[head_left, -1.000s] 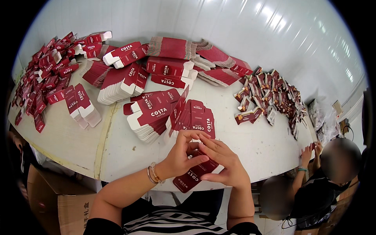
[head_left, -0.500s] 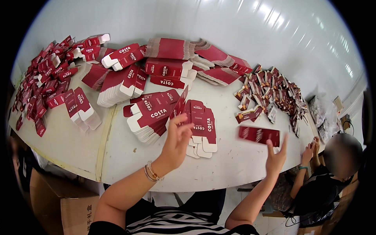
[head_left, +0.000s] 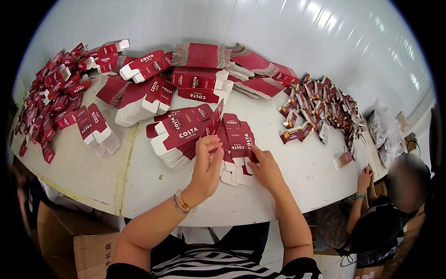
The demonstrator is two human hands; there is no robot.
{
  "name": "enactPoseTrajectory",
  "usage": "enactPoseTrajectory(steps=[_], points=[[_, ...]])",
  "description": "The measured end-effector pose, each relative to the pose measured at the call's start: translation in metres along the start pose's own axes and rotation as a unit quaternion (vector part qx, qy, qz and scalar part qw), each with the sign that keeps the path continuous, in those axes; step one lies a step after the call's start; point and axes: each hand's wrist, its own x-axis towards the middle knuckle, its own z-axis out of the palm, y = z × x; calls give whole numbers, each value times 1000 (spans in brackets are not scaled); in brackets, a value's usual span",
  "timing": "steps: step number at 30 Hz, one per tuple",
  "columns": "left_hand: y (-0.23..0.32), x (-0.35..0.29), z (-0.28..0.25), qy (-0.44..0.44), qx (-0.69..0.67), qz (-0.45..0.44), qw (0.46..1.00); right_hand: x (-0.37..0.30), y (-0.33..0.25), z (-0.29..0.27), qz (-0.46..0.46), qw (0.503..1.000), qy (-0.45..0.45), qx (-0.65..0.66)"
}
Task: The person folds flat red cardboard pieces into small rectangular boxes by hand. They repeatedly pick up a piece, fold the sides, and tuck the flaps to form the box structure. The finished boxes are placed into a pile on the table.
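My left hand (head_left: pixel 207 162) is closed, its fingers curled at the lower edge of a raised dark red carton panel (head_left: pixel 215 122); the exact grip is partly hidden. With thumb and forefinger my right hand (head_left: pixel 265 168) pinches the right edge of a flat red-and-white carton (head_left: pixel 239 139). That carton lies on top of a few fanned flat cartons with white flaps. To their left leans a thick stack of flat cartons (head_left: pixel 179 132), printed red with white end flaps.
More carton stacks (head_left: pixel 202 56) line the wall behind. Small red boxes (head_left: pixel 55 97) heap at the left, brown-and-red sachets (head_left: pixel 320 107) at the right. A lone carton (head_left: pixel 343 160) lies near a co-worker (head_left: pixel 371 218). A cardboard box (head_left: pixel 95 253) stands below the table's left edge.
My right hand has let go of a red carton, which now lies farther right near the co-worker, and has come back left to the flat cartons. My left hand's fingers have curled in.
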Motion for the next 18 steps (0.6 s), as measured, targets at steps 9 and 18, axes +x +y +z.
enactPoseTrajectory(steps=[9, 18], points=[[-11, -1, -2, -40, -31, -187, 981, 6, 5, -9, 148, 978, 17, 147], [-2, -1, 4, -6, -183, -287, 940, -11, 4, -5, 62, 987, 134, 62]])
